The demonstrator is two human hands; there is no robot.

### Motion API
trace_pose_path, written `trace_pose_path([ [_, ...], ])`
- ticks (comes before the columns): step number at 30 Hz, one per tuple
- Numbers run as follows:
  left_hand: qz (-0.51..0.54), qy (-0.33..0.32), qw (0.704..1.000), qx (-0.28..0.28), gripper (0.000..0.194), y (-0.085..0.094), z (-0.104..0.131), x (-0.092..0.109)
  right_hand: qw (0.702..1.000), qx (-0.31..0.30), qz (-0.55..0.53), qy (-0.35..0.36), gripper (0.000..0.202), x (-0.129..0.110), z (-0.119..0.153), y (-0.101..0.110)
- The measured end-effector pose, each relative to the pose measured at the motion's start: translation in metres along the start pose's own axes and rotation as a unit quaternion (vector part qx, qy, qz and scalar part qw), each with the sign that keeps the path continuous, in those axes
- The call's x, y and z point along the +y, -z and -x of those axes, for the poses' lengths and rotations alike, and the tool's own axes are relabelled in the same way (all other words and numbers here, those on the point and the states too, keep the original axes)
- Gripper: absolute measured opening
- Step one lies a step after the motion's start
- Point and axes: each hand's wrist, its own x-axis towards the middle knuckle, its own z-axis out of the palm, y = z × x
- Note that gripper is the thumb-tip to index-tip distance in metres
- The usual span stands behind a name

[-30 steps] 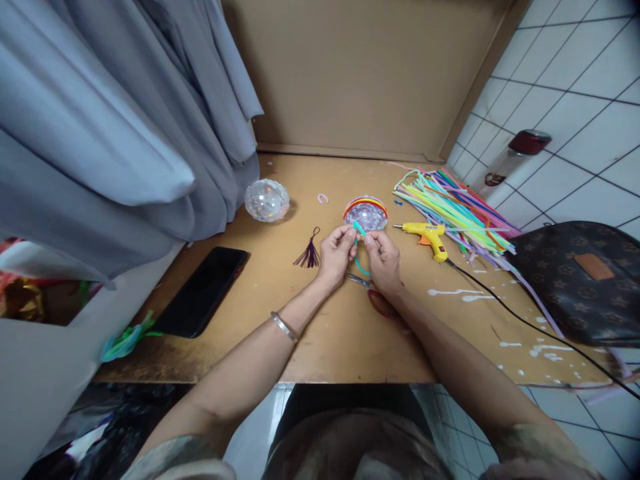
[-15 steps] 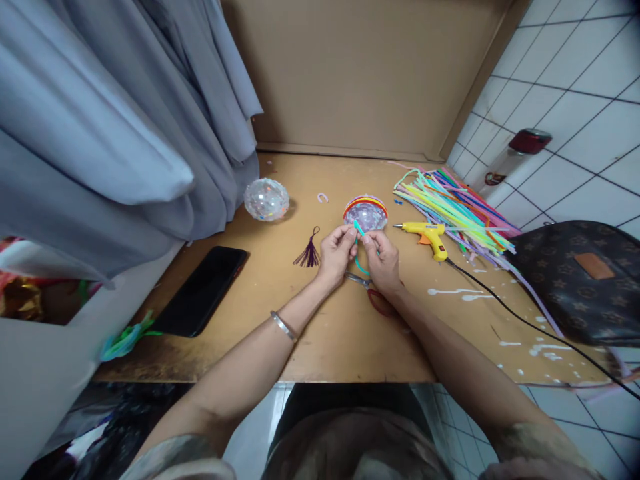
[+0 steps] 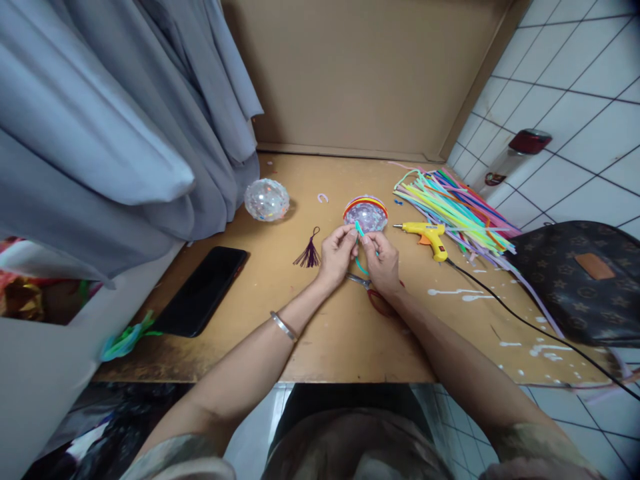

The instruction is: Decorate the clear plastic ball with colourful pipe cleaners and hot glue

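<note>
Between my two hands is a turquoise pipe cleaner [image 3: 361,267], bent so that part of it hangs below the fingers. My left hand [image 3: 339,253] pinches it from the left, and my right hand [image 3: 381,257] pinches it from the right, fingertips close together. Just beyond the fingertips sits a clear speckled ball [image 3: 367,217] with red, yellow and purple bands over its top. Scissors [image 3: 377,300] with dark red handles lie partly hidden under my right hand and wrist. A dark purple tassel [image 3: 309,252] rests left of my left hand.
A yellow glue gun [image 3: 425,233] lies to the right, its black cord running off the table. Behind it is a pile of coloured pipe cleaners [image 3: 455,207], beside a dark bag [image 3: 580,280]. Leftward are another clear ball [image 3: 267,200], a pink curl [image 3: 323,198] and a phone [image 3: 200,293].
The turquoise pipe cleaner has shifted slightly between my fingertips. Both hands stay in nearly the same place, and everything else is unmoved.
</note>
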Motion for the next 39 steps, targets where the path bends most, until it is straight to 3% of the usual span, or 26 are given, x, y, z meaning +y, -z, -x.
trace_pose_path([
  [7, -0.008, 0.0, 1.0, 0.015, 0.049, -0.0008, 0.0004, 0.0018, 1.0, 0.011, 0.012, 0.009, 0.028, -0.0033, 0.0002, 0.0009],
  [39, -0.028, -0.013, 0.999, 0.017, 0.034, -0.0014, -0.0001, 0.003, 0.998, 0.01, 0.05, 0.028, 0.027, -0.0033, 0.0026, -0.0032],
])
